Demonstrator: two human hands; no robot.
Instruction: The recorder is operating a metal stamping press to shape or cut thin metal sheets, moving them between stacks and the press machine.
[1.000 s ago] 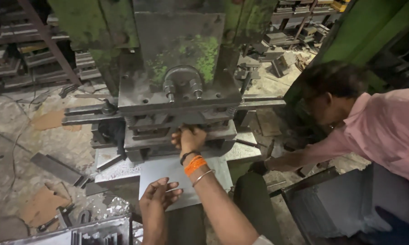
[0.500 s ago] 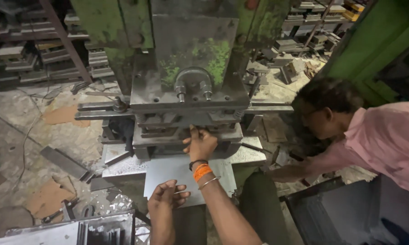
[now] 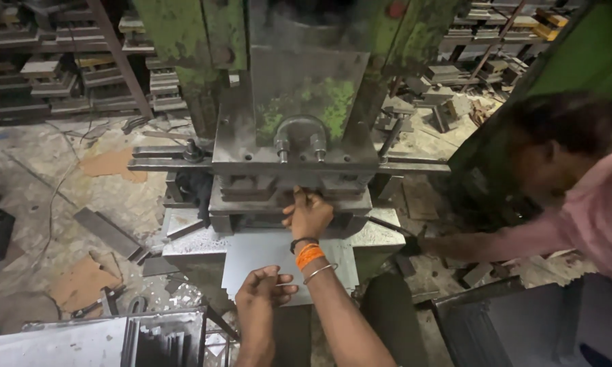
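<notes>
A flat grey metal sheet (image 3: 261, 255) lies on the bed of a green power press, its far edge at the die gap. My left hand (image 3: 261, 292) rests on the sheet's near edge, fingers pressed down on it. My right hand (image 3: 309, 214), with a dark band, an orange band and a bangle at the wrist, is curled at the mouth of the steel die (image 3: 292, 170), one finger raised against the die block. Whatever its fingers close on is hidden.
A person in a pink shirt (image 3: 591, 217) bends in from the right, their arm (image 3: 455, 241) reaching to the press bed's right side. Metal strips and scraps (image 3: 109, 234) litter the floor at left. Racks of dies (image 3: 47, 75) stand behind. A metal bin (image 3: 163, 336) sits at lower left.
My right hand has stayed at the die gap and my left hand on the sheet's near edge. The view has shifted slightly, and the person at right has leaned lower.
</notes>
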